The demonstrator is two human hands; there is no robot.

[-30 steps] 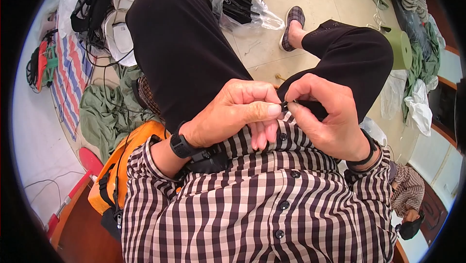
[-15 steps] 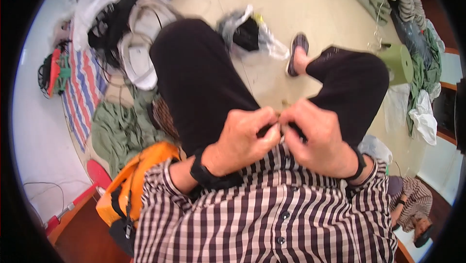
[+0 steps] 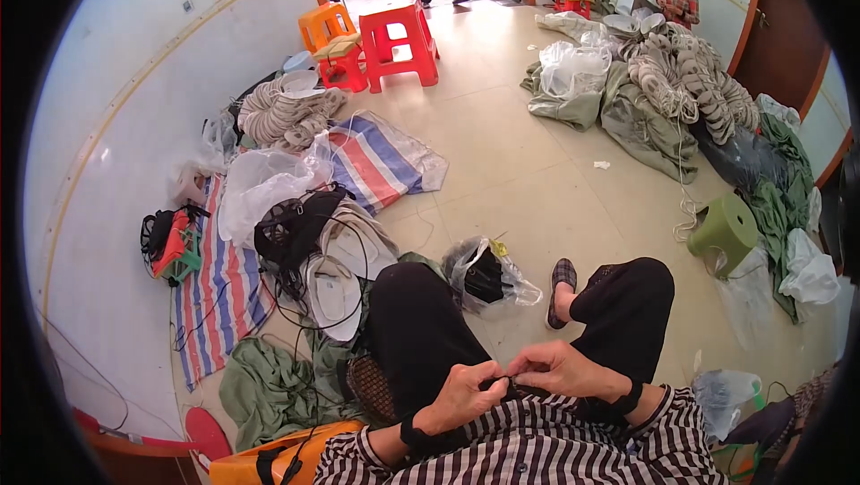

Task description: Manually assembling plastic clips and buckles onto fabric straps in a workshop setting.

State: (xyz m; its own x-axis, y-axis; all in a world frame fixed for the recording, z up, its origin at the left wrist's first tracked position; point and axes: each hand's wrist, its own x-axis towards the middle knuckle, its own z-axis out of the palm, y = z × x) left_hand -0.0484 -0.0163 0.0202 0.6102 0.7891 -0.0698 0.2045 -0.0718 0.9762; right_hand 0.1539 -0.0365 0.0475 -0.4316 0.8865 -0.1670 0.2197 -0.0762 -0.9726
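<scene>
Above my lap, my left hand (image 3: 464,399) is closed, thumb and forefinger pinched together. Touching it at the fingertips, my right hand (image 3: 563,370) also pinches, its fingers slightly stretched. A small dark bit shows between the two hands, too small to name. Black bands (image 3: 417,432) circle my wrists. Beneath the hands are my black trousers (image 3: 414,331) and checked shirt (image 3: 502,449). On the floor in front of my knees lies a clear plastic bag (image 3: 488,277) with something black inside.
White shoe-like pieces (image 3: 336,292) and black cords lie left on a striped sheet (image 3: 210,306). Red stools (image 3: 399,46) stand near the doorway. Piles of strung pale pieces (image 3: 690,82) and a green stool (image 3: 724,232) are right. Other people sit or stand farther off.
The view has tilted up, so the doorway and far floor now show and my hands sit lower in the picture. My right fingers are less curled; the hands stay together.
</scene>
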